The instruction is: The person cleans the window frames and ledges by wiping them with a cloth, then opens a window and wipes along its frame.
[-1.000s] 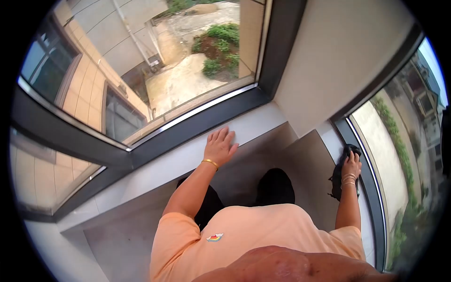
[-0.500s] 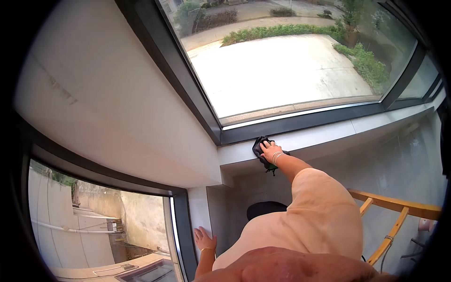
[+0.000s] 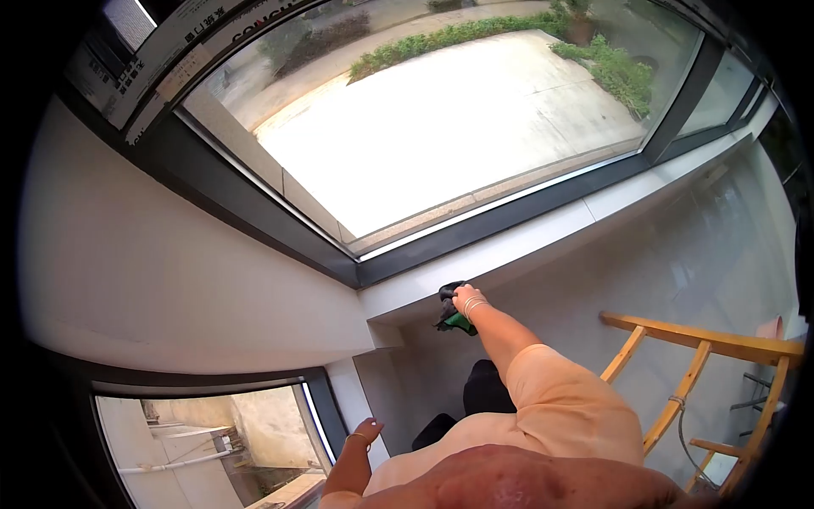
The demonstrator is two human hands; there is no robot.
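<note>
My right hand (image 3: 465, 299) is closed on a black and green cloth (image 3: 455, 316), which hangs at the front edge of the white window sill (image 3: 509, 243). Several thin bracelets circle that wrist. My left hand (image 3: 368, 429) is low in the view, beside the narrow sill (image 3: 350, 394) of the left window. A gold bracelet is on the left wrist. The fingers of this hand are small and partly hidden, so their pose is unclear.
A wooden ladder (image 3: 704, 339) lies to the right, with a cord tied to it. Dark window frames (image 3: 500, 206) border both panes. A pale wall section (image 3: 203, 280) stands between the windows. Printed film covers the upper left frame.
The view has swung from the left window to the larger one. My right hand has drawn the cloth from flat on the sill to its edge. My left hand has come off its sill.
</note>
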